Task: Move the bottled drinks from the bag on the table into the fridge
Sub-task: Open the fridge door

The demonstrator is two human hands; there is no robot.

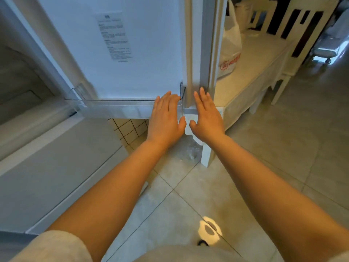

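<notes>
Sleeves (54, 246): pale fabric at the bottom edge, nearest my view; both bare forearms extend forward from it.
Left hand (166, 118): released, fingers straight and together, palm down. I see the fingertips at the right end of the clear door shelf (117, 108) (contact is probable, but I cannot confirm it).
Right hand (207, 118): released, fingers straight, holding nothing. It lies over the outer edge of the fridge door (132, 53), just beside the left hand, thumbs nearly meeting.
Fridge door: standing open, its inner face toward me, with a printed label (114, 36) on the white liner.
Fridge body (47, 157): at my left, lower front panels visible.
Bag (229, 52): white plastic with red print, upright on the tabletop (255, 59), just beyond the door edge.
Bottled drinks: I cannot see any; the bag's contents are hidden.
Chairs (302, 35): white, at the far side of the tabletop.
Floor (188, 195): grey tiles, with a bright light patch near my feet.
</notes>
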